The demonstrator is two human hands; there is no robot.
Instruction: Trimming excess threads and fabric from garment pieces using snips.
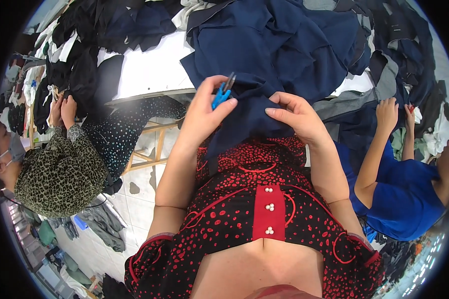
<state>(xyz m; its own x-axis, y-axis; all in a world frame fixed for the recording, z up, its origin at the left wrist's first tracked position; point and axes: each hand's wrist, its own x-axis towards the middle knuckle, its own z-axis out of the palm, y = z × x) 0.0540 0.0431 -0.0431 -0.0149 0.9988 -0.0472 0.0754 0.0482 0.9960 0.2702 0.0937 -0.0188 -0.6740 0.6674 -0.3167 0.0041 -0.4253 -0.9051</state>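
My left hand is closed round a pair of blue-handled thread snips, whose metal tips point up and away from me. My right hand pinches the navy cloth between thumb and fingers at its right side. This cloth hangs over the table's near edge onto my lap, and its upper part joins a large navy heap on the table. The fingers of my left hand are partly hidden behind the snips and cloth, so I cannot tell whether they also grip the fabric.
The white tabletop shows left of the heap, with dark garments along its far side. At left sits a person in a leopard-print top; at right, one in blue. A wooden stool stands below the table.
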